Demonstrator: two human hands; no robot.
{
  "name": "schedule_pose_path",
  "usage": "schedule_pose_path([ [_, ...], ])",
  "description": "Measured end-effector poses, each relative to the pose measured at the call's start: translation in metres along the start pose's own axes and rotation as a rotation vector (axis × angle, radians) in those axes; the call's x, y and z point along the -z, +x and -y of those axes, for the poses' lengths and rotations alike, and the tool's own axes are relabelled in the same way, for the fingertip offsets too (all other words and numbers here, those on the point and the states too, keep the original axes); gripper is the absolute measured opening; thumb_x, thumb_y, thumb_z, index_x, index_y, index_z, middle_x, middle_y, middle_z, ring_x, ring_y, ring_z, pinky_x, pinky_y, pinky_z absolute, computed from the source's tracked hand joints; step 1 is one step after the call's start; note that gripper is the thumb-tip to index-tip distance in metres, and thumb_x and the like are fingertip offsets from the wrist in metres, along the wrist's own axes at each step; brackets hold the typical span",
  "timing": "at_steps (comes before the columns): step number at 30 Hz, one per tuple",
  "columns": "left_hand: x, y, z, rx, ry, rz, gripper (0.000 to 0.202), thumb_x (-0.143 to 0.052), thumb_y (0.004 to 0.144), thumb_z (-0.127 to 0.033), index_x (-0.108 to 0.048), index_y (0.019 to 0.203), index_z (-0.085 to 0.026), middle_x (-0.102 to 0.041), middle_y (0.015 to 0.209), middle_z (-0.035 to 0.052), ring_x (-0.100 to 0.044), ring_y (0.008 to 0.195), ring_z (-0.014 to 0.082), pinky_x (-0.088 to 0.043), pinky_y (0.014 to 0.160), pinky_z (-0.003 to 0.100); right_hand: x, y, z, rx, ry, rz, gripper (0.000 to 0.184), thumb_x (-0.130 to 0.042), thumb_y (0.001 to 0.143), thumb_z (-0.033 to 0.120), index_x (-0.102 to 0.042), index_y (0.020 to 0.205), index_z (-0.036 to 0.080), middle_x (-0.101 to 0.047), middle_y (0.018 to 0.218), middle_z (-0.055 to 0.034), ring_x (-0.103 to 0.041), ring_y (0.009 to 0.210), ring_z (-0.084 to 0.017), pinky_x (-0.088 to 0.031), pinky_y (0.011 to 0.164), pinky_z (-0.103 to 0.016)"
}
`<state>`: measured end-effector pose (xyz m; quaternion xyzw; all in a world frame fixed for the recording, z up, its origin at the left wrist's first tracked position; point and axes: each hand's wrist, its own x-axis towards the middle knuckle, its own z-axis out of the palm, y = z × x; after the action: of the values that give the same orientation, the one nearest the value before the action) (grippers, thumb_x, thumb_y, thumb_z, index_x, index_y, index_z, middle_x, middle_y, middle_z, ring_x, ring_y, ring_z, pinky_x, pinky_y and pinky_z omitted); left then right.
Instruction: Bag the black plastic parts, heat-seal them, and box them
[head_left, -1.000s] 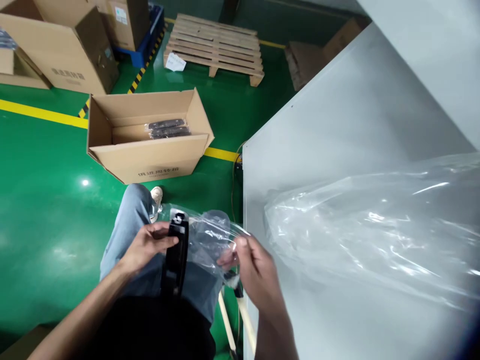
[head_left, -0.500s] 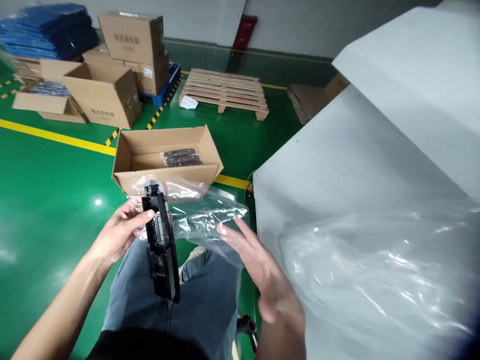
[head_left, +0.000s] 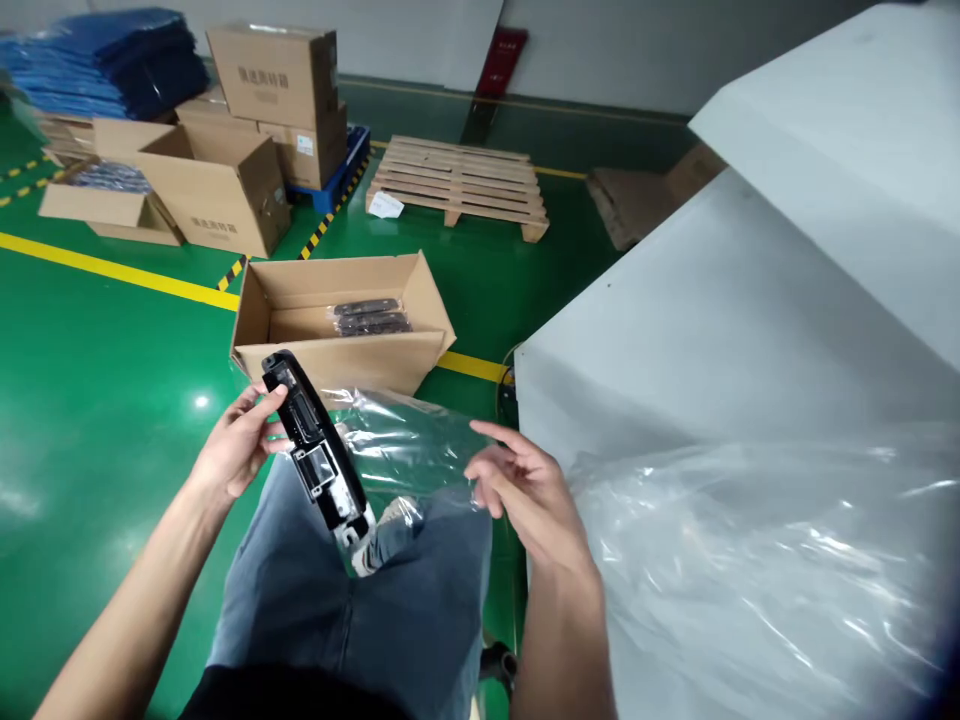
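My left hand grips a long black plastic housing with rectangular recesses, thumb on its upper part. The housing slants, its upper end to the left, above my lap. Behind it and to its right stretches a clear plastic bag. At the bag's right end my right hand is closed on the film with curled fingers, while the index finger points outward. Whether my left fingers also hold the bag behind the housing is hidden.
An open carton with several wrapped dark parts stands on the floor ahead. A grey surface with a large plastic sheet lies to the right. Farther back are a wooden pallet, stacked cartons and blue sheets.
The housing has turned and tilted, its lower end swinging right. My right hand has gone from spread fingers to curled ones at the bag's end. The bag looks smoother and more spread out.
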<state>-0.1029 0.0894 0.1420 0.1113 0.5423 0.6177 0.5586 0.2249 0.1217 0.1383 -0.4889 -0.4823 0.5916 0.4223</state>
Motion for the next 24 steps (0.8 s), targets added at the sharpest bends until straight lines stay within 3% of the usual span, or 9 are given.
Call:
schedule_pose_path([
  [2, -0.001, 0.010, 0.000, -0.018, -0.014, -0.006, 0.051, -0.100, 0.062, -0.024, -0.059, 0.091, -0.016, -0.065, 0.073, -0.0057, -0.063, 0.045, 0.0098, -0.058, 0.039, 0.019, -0.003, 0.010, -0.009, 0.042, 0.051, -0.073, 0.056, -0.088, 0.078, 0.049, -0.072, 0.126, 0.024, -0.070, 0.070, 0.0046, -0.043, 0.041, -0.007, -0.048, 0.048, -0.030],
  [5, -0.009, 0.028, -0.012, -0.084, -0.011, 0.037, 0.045, -0.096, 0.068, -0.026, -0.061, 0.094, -0.017, -0.066, 0.076, -0.0048, -0.062, 0.048, 0.0080, -0.057, 0.041, 0.017, -0.011, 0.032, -0.018, 0.082, 0.060, -0.132, 0.051, -0.086, 0.080, 0.049, -0.075, 0.123, 0.024, -0.071, 0.073, 0.0029, -0.044, 0.045, -0.007, -0.051, 0.053, -0.032],
  [10, -0.037, 0.073, -0.058, -0.229, 0.002, 0.184, 0.045, -0.096, 0.071, -0.030, -0.061, 0.097, -0.019, -0.065, 0.080, -0.0030, -0.063, 0.056, 0.0095, -0.052, 0.038, 0.014, -0.016, 0.083, -0.003, 0.208, 0.072, -0.221, 0.052, -0.085, 0.081, 0.054, -0.075, 0.123, 0.026, -0.072, 0.075, 0.0010, -0.058, 0.058, -0.013, -0.058, 0.067, -0.034],
  [13, -0.054, 0.118, -0.085, -0.259, 0.005, 0.224, 0.039, -0.092, 0.076, -0.027, -0.061, 0.098, -0.019, -0.066, 0.082, -0.0017, -0.063, 0.057, 0.0097, -0.051, 0.039, 0.014, -0.018, 0.120, 0.010, 0.218, 0.033, -0.230, 0.058, -0.080, 0.085, 0.059, -0.070, 0.132, 0.026, -0.078, 0.089, -0.0034, -0.069, 0.073, -0.017, -0.061, 0.082, -0.038],
  [16, -0.065, 0.181, -0.100, -0.201, 0.034, 0.185, 0.028, -0.084, 0.085, -0.025, -0.059, 0.097, -0.018, -0.068, 0.083, -0.0002, -0.065, 0.058, 0.0107, -0.055, 0.043, 0.016, -0.020, 0.158, 0.001, 0.182, -0.035, -0.262, 0.070, -0.071, 0.090, 0.065, -0.059, 0.147, 0.026, -0.079, 0.112, -0.0097, -0.074, 0.085, -0.021, -0.062, 0.090, -0.042],
  [19, -0.068, 0.255, -0.096, -0.147, 0.061, 0.099, 0.023, -0.078, 0.092, -0.025, -0.056, 0.094, -0.018, -0.067, 0.077, -0.0009, -0.065, 0.055, 0.0110, -0.058, 0.048, 0.020, -0.022, 0.187, -0.041, 0.086, -0.094, -0.290, 0.071, -0.068, 0.090, 0.070, -0.062, 0.144, 0.025, -0.079, 0.112, -0.0113, -0.074, 0.086, -0.023, -0.064, 0.085, -0.042],
  [24, -0.058, 0.368, -0.052, -0.046, 0.119, -0.029, 0.029, -0.082, 0.089, -0.026, -0.054, 0.094, -0.018, -0.069, 0.079, 0.0019, -0.066, 0.054, 0.0138, -0.061, 0.052, 0.027, -0.018, 0.198, -0.165, -0.105, -0.078, -0.124, 0.055, -0.073, 0.086, 0.068, -0.077, 0.117, 0.024, -0.080, 0.085, -0.0083, -0.074, 0.071, -0.026, -0.066, 0.065, -0.040],
])
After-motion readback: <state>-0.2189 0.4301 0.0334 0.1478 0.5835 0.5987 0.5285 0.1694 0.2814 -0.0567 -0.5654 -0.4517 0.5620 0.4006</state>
